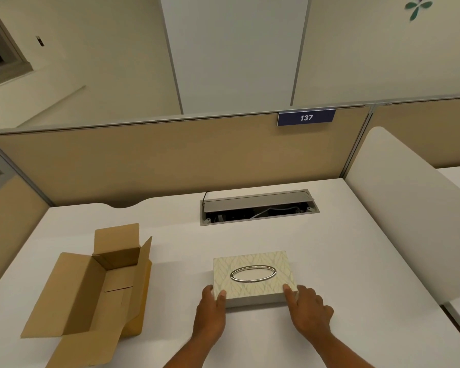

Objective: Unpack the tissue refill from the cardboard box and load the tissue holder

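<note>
The tissue holder (252, 264), a flat cream box with a leaf pattern and a silver oval ring on top, lies on the white desk (343, 261). My left hand (211, 309) grips its near left corner, fingers wrapped on the edge. My right hand (308, 309) grips its near right corner. To the left stands the brown cardboard box (96, 288), flaps open; the part of its inside that shows is bare. No tissue shows through the oval.
A cable hatch (258, 207) with a raised lid is set in the desk behind the holder. A tan partition (170, 158) with a "137" sign closes the back. A white divider (398, 208) borders the right side.
</note>
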